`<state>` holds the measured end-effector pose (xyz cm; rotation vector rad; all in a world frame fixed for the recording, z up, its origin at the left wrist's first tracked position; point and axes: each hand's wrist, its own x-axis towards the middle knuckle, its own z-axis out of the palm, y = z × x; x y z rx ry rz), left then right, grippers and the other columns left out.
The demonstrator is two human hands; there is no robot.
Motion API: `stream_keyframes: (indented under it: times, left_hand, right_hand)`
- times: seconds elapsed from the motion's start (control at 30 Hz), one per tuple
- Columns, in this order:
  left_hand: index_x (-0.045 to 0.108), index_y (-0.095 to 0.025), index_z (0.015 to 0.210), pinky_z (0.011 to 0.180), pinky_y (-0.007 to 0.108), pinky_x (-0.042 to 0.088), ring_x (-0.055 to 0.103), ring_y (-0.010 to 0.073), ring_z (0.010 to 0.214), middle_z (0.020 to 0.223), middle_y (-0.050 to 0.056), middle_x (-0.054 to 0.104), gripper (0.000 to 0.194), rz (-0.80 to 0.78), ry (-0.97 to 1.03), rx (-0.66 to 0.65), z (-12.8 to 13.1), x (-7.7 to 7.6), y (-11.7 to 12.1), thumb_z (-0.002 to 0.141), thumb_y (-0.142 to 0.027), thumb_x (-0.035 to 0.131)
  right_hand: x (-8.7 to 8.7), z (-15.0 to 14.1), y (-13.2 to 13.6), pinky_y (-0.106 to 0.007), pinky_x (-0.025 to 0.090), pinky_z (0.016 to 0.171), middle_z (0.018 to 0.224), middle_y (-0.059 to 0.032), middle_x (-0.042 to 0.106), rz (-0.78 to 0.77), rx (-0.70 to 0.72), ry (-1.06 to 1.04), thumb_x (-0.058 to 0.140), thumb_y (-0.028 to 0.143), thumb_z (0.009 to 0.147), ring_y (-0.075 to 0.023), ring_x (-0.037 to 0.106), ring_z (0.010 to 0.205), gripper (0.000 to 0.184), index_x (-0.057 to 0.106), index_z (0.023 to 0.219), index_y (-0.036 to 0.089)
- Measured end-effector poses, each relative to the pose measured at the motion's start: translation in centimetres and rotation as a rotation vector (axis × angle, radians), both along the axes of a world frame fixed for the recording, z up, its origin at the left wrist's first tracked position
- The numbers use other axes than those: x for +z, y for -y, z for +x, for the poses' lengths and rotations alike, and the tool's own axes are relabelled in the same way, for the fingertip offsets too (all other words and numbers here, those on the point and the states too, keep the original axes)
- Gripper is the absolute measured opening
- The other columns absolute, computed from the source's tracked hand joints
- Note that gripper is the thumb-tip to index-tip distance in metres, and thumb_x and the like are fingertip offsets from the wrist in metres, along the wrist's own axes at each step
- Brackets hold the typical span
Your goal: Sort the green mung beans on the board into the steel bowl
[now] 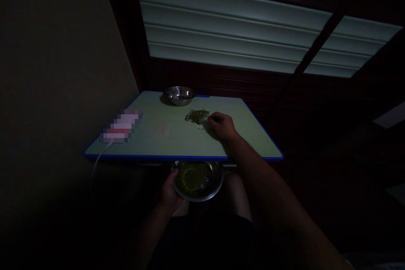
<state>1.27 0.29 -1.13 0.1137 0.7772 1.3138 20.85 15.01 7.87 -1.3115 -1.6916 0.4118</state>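
My left hand [170, 194] grips the rim of a steel bowl [215, 186] full of small green beans, held just below the near edge of the small table [177, 143]. My right hand [222, 125] rests on the tabletop with its fingers curled, touching the right side of a loose pile of green beans [196, 116]. What the fingertips pinch, if anything, is too small to see.
A second steel bowl [179, 95] stands at the table's far edge. A blurred-out flat object [121, 125] with a white cable lies at the left. A faint pale patch [161, 130] marks the middle. A wall rises at left; dark shutters stand behind.
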Motion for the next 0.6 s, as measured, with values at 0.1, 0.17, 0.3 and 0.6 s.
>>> stream_keyframes:
  times: [0.1,0.17,0.3,0.6]
  left_hand:
    - [0.072,-0.014,0.084,0.096,0.048,0.047,0.064,0.0329,0.106,0.084,0.010,0.076,0.020,0.006,-0.011,0.002,0.03,-0.13,-0.06,0.073,-0.027,0.061]
    - [0.072,-0.015,0.083,0.097,0.048,0.047,0.064,0.0327,0.107,0.083,0.010,0.076,0.019,0.007,-0.012,0.005,0.04,-0.19,-0.07,0.073,-0.027,0.061]
    - [0.072,-0.014,0.084,0.096,0.048,0.047,0.064,0.0331,0.107,0.085,0.011,0.076,0.021,0.007,-0.021,0.005,0.01,-0.11,0.00,0.073,-0.028,0.061]
    - [0.073,-0.015,0.082,0.096,0.047,0.048,0.067,0.0315,0.100,0.081,0.009,0.076,0.021,-0.007,-0.018,0.012,0.18,0.48,0.20,0.074,-0.027,0.058]
  right_hand:
    - [-0.05,-0.07,-0.08,-0.028,0.046,0.076,0.082,-0.0021,0.072,-0.009,0.017,0.001,0.059,0.027,0.075,-0.0148,0.062,0.076,0.016,0.070,0.083,0.018]
    - [-0.08,-0.08,-0.10,-0.028,0.047,0.077,0.082,-0.0019,0.072,-0.017,0.024,0.009,0.060,0.028,0.075,-0.0151,0.062,0.077,0.016,0.070,0.083,0.019]
    - [0.00,-0.04,0.01,-0.028,0.047,0.076,0.079,-0.0019,0.071,-0.007,0.029,0.002,0.060,0.026,0.075,-0.0148,0.062,0.075,0.014,0.070,0.081,0.018]
    - [-0.16,-0.01,-0.07,-0.028,0.047,0.078,0.081,-0.0020,0.072,-0.015,0.036,-0.007,0.062,0.027,0.074,-0.0149,0.063,0.078,0.014,0.071,0.081,0.019]
